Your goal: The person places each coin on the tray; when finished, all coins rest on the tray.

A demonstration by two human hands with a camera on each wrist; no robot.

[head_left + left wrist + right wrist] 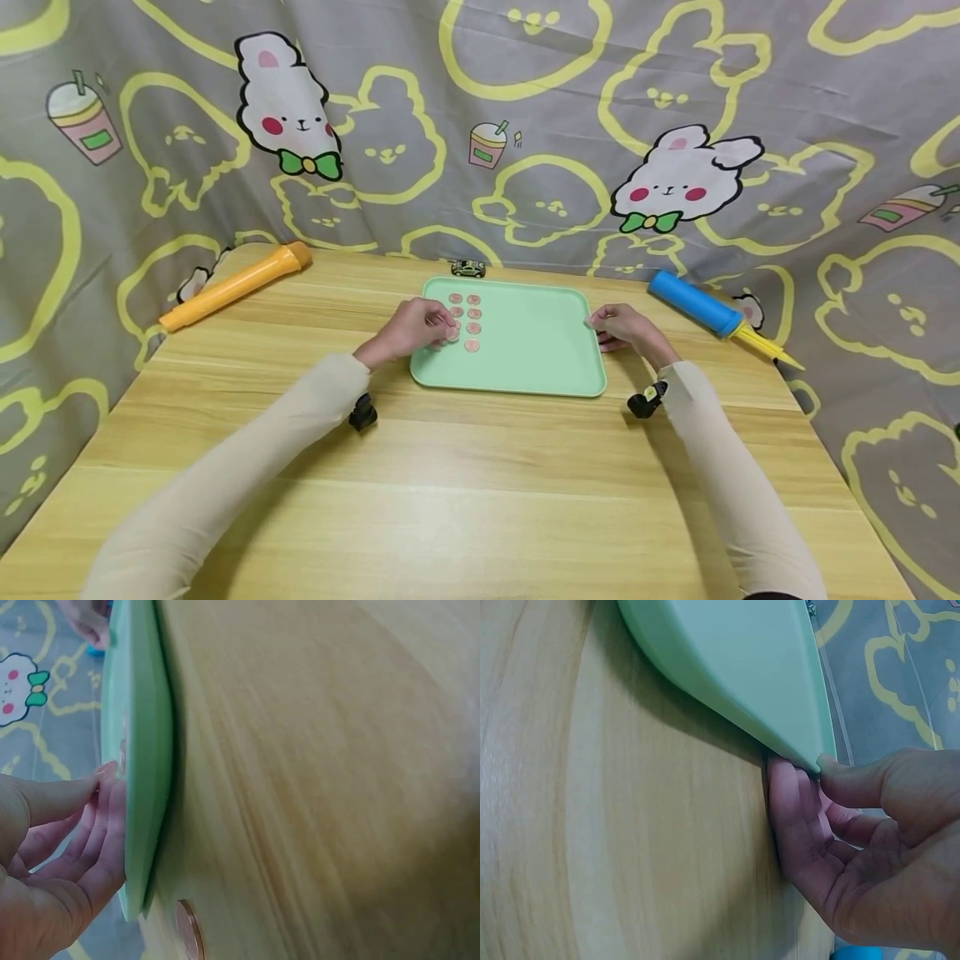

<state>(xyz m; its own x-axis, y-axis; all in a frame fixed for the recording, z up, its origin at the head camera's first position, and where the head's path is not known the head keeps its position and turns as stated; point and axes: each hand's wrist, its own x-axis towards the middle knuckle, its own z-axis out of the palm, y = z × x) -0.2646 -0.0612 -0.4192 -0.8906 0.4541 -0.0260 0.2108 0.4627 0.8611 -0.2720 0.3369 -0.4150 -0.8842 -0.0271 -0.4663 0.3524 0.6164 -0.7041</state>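
Note:
A pale green tray (532,333) lies on the wooden table. On its left part, several copper-coloured coins (472,345) form two columns. My left hand (416,327) is over the tray's left side, and its thumb and fingertips pinch another coin (107,769). At the opposite side, my right hand (621,325) grips the tray's rim, thumb on top and fingers curled against the outer edge, as the right wrist view shows. One more coin (190,930) is outside the tray, near the left wrist.
Behind the tray stands a small toy car (468,268). An orange microphone-shaped tube (236,287) lies at the back left. A blue hand pump (696,304) with a yellow nozzle lies at the back right. A patterned grey curtain (540,117) borders the table's back and sides.

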